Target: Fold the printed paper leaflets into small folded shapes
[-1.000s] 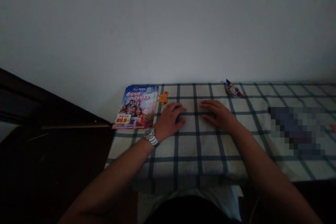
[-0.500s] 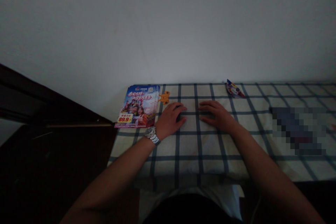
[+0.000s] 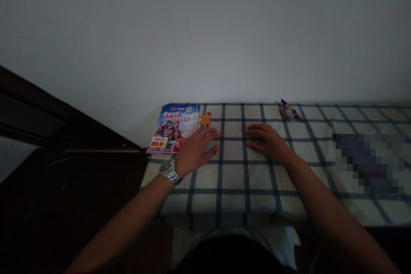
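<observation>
My left hand (image 3: 195, 152), with a metal watch on the wrist, hovers just above the checked tablecloth (image 3: 257, 171) with its fingers stretched out, holding nothing. It sits beside a stack of colourful flyers (image 3: 173, 127) at the table's far left corner. A small orange cut-out (image 3: 205, 119) lies just past its fingertips. My right hand (image 3: 269, 141) rests flat on the cloth, palm down, fingers extended and empty. A small folded piece of colourful paper (image 3: 290, 110) lies beyond it near the wall.
A plain white wall rises right behind the table. Dark wooden furniture (image 3: 64, 137) stands to the left of the table. A blurred-out patch (image 3: 369, 160) covers part of the cloth on the right.
My left hand has lifted off the cloth and shifted left toward the flyers, its fingers now spread. My right hand has stayed put. The view has drifted a little leftward.
</observation>
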Demonstrator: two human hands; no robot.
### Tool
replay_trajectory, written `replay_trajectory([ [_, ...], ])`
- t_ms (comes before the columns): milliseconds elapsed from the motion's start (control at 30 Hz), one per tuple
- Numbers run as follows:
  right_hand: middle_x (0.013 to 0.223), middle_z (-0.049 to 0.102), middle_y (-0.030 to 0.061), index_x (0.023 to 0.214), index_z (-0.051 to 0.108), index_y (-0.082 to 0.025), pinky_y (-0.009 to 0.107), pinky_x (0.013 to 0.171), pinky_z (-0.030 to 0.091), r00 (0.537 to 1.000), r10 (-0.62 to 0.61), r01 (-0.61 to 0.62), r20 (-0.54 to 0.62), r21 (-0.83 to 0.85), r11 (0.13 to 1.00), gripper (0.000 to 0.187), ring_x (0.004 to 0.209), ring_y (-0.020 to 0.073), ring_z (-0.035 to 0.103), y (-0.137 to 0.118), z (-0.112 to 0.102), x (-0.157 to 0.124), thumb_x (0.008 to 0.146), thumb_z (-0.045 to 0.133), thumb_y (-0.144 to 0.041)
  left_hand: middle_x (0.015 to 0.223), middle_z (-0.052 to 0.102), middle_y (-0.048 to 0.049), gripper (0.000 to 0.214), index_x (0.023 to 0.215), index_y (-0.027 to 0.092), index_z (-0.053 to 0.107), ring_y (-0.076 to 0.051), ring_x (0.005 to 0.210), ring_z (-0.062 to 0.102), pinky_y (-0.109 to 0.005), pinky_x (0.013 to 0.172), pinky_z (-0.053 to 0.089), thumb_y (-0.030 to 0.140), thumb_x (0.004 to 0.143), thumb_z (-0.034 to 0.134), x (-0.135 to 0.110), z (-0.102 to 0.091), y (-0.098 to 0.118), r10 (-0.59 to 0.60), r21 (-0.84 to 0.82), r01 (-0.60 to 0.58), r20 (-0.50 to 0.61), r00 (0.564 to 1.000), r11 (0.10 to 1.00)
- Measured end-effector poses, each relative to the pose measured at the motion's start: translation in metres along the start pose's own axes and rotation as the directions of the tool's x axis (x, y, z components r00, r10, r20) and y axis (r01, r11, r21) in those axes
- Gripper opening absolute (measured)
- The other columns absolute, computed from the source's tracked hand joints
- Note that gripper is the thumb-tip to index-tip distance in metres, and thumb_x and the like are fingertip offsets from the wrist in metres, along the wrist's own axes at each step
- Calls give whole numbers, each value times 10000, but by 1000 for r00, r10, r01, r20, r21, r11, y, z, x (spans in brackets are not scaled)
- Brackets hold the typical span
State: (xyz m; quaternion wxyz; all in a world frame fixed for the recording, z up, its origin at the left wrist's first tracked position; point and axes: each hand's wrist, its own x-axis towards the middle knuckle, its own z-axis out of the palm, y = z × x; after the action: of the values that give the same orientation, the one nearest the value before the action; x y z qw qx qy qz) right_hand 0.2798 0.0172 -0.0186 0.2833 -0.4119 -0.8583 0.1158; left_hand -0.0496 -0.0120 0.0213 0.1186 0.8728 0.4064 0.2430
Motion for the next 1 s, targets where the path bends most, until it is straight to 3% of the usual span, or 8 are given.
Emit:
replay_trajectory([
  [200,1345,648,86,1230,689,-293,555,1080,493,1000,-1,1,17,3,1000,371,1255,329,603,4,0,-1,881,745,-404,1367,594,-73,296,1295,257,611,-241,1276,566,-463,1111,476,320,1012,555,-40,-37,-22,-52,10,52,-21,998,999],
  [367,1336,651,87,1227,690,-294,561,1070,496,1000,-2,2,14,-1,1000,365,1247,333,607,4,0,-1,882,746,-402,1370,594,-73,314,1303,259,602,-265,1292,550,-505,1120,459,354,1007,559,-66,-55,-44,-110,76,114,-57,992,991],
  [567,1345,643,89,1229,682,-288,553,1077,494,1000,-1,1,22,-7,1000,365,1250,326,602,5,0,-1,889,742,-407,1446,543,-78,406,1376,263,548,-282,1357,506,-551,1184,386,384,990,583,-79,-60,-66,-99,139,93,40,994,986],
  [1000,1342,649,91,1232,691,-286,553,1070,501,1000,0,0,9,-4,1000,345,1248,326,605,4,1,-1,904,721,-391,1505,497,-76,452,1394,275,514,-303,1413,464,-546,1200,378,489,996,534,-83,-62,-76,-143,128,125,146,979,984],
])
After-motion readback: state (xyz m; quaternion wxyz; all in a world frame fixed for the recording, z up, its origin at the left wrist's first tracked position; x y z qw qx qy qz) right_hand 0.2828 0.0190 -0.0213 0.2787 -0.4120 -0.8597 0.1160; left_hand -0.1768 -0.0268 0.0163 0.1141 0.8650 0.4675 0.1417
